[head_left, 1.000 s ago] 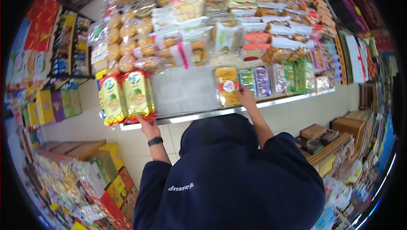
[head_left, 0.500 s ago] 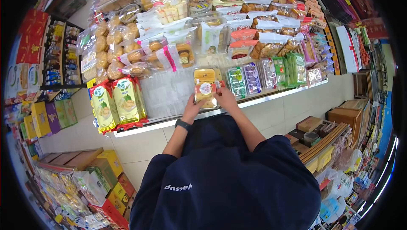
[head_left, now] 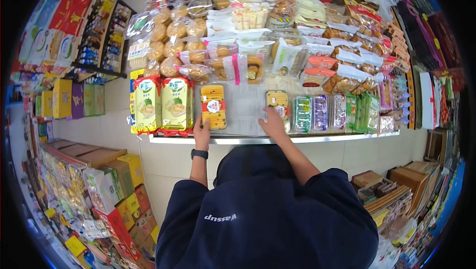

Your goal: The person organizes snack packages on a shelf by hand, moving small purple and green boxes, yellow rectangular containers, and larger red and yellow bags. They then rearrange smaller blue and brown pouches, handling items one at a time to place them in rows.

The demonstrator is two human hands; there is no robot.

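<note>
Decent open lane on the bare tabletop [head_left: 242,113] between the left cookie pack [head_left: 214,114] and right cookie pack [head_left: 278,100], but pastry bags [head_left: 237,68] wall off the back. Small snack packs [head_left: 320,113] crowd the right one, gap's maybe a sliver, hard to tell.

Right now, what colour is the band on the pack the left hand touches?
The band is red; it shows best in the head view.

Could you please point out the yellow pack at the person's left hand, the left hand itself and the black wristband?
Yellow pack [head_left: 213,106]: head view, middle of its top face.
Left hand [head_left: 201,133]: head view, back of the hand.
Black wristband [head_left: 199,154]: head view, middle of the band.
</note>
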